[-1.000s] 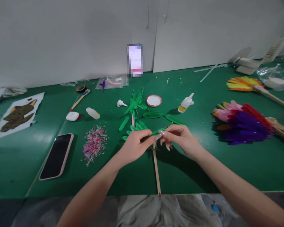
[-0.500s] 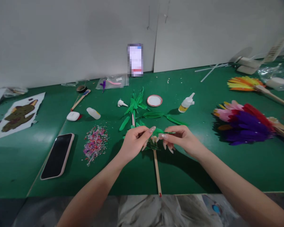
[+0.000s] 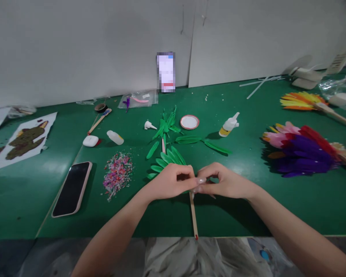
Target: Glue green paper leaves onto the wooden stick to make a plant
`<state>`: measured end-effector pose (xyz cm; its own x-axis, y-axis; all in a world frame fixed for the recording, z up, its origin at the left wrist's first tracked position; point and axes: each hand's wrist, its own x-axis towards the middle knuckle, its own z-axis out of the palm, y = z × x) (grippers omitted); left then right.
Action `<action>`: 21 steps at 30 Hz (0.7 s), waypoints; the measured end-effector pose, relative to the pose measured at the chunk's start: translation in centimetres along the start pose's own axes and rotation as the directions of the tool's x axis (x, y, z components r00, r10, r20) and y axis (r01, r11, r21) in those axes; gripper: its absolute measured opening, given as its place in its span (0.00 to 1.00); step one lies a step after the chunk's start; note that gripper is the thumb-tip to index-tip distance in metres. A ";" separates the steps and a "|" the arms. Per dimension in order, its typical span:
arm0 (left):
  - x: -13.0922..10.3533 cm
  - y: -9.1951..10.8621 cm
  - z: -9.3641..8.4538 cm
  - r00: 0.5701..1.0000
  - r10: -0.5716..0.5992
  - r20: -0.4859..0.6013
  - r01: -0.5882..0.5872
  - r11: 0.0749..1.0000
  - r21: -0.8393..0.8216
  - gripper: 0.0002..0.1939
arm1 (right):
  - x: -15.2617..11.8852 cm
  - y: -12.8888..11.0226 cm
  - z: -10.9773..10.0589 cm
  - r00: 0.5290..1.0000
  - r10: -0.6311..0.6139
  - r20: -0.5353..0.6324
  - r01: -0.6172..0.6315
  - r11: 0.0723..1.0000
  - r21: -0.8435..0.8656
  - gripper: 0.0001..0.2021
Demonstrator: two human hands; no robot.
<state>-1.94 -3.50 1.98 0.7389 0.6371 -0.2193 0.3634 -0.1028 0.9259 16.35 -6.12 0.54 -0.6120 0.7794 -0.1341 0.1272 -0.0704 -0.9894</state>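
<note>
A fan of green feathers [image 3: 173, 155] spreads from the top of a flat wooden stick [image 3: 193, 217], which lies toward the table's front edge. My left hand [image 3: 174, 180] reaches across the fan's base, thumb and fingers pinched. Against its fingertips, my right hand [image 3: 226, 181] is also closed in a pinch. The green feather seen between them a moment ago is now hidden by the fingers. Behind the fan lie loose green feathers [image 3: 187, 139] and a green feather bunch [image 3: 167, 124] on a pinkish stick [image 3: 163, 145].
A glue bottle [image 3: 229, 125] stands behind my right hand, near a round white lid [image 3: 189, 122]. Leftward are colourful flakes [image 3: 118, 175], a phone [image 3: 72, 189] and a small white bottle [image 3: 115, 137]. Multicoloured feather fans [image 3: 304, 152] lie at the right. A lit phone [image 3: 166, 73] leans on the wall.
Both hands have come down and closer together at the stick's top, taking the green feather to the fan's base. More of the fan shows behind my left hand. The view shifted slightly.
</note>
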 end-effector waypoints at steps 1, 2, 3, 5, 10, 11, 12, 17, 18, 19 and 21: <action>-0.1 0.0 0.1 0.999 -0.002 0.041 0.002 1.000 0.005 0.18 | 0.0 0.1 0.2 0.999 -0.007 0.038 0.008 1.000 -0.013 0.12; -0.2 0.0 0.1 0.997 0.001 0.076 -0.002 1.000 0.021 0.19 | 0.0 0.2 0.3 0.997 -0.014 0.078 0.015 1.000 -0.014 0.12; -0.2 0.0 0.1 0.994 0.007 0.105 -0.011 0.999 0.045 0.20 | 0.0 0.2 0.5 0.993 -0.021 0.116 0.021 1.000 -0.004 0.12; -0.4 0.0 0.0 0.988 0.035 0.148 -0.050 0.994 0.097 0.21 | 0.0 0.3 0.7 0.986 -0.029 0.167 0.025 0.999 0.027 0.12; -0.5 0.0 -0.1 0.982 0.187 0.035 -0.190 0.963 0.190 0.20 | 0.1 0.5 0.7 0.993 0.043 0.110 -0.056 0.991 0.125 0.11; -0.4 0.0 0.0 0.975 0.218 -0.048 -0.205 0.959 0.198 0.19 | 0.1 0.6 0.7 0.996 0.050 0.067 -0.061 0.983 0.175 0.11; -0.3 -0.1 0.2 0.961 0.241 -0.136 -0.212 0.956 0.202 0.19 | 0.2 0.7 0.7 0.998 0.053 0.023 -0.057 0.971 0.232 0.11; 0.0 -0.1 1.7 0.864 0.254 -0.434 -0.213 0.967 0.142 0.20 | 0.3 1.3 0.6 0.995 0.067 -0.080 -0.030 0.918 0.396 0.10; 0.1 0.0 1.9 0.854 0.249 -0.457 -0.215 0.968 0.125 0.21 | 0.3 1.2 0.6 0.994 0.070 -0.088 -0.029 0.916 0.399 0.10; 0.2 0.1 2.1 0.847 0.243 -0.472 -0.215 0.970 0.112 0.21 | 0.2 1.1 0.6 0.993 0.070 -0.096 -0.027 0.918 0.397 0.10; 0.3 0.2 2.1 0.832 0.215 -0.512 -0.200 0.976 0.085 0.22 | 0.1 0.7 0.8 0.995 0.064 -0.077 -0.030 0.927 0.375 0.10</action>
<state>-0.48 -4.92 1.50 0.4022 0.8989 0.1738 0.2554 -0.2924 0.9216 15.75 -6.61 -0.17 -0.5403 0.8192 -0.1922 -0.1560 -0.3220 -0.9338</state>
